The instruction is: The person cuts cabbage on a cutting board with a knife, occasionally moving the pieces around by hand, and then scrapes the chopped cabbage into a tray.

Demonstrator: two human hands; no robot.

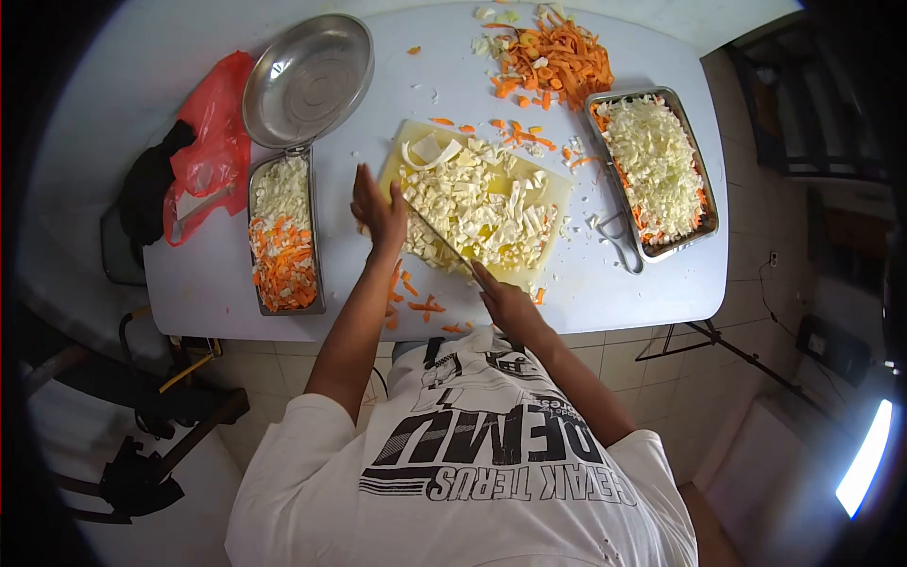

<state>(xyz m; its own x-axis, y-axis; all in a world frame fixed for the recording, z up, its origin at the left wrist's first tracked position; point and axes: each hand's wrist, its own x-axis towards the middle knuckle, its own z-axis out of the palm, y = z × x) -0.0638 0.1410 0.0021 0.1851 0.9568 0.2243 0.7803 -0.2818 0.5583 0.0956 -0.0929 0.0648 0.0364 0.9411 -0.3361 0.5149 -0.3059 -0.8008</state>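
Observation:
A pale yellow cutting board point(557, 194) lies in the middle of the white table point(605, 293), covered with chopped cabbage point(482, 203). My right hand point(505, 302) grips the handle of a knife point(442, 244) whose blade runs diagonally across the cabbage. My left hand point(378, 210) rests with flat fingers on the blade's far end, at the board's left edge. Loose carrot strips point(416, 300) lie on the table between my arms.
A steel tray point(282, 236) of cabbage and carrot sits to the left, its lid point(309, 80) propped open behind it. Another filled steel tray point(654, 170) stands to the right. A carrot pile point(557, 57) lies at the back. A red plastic bag point(213, 142) is far left.

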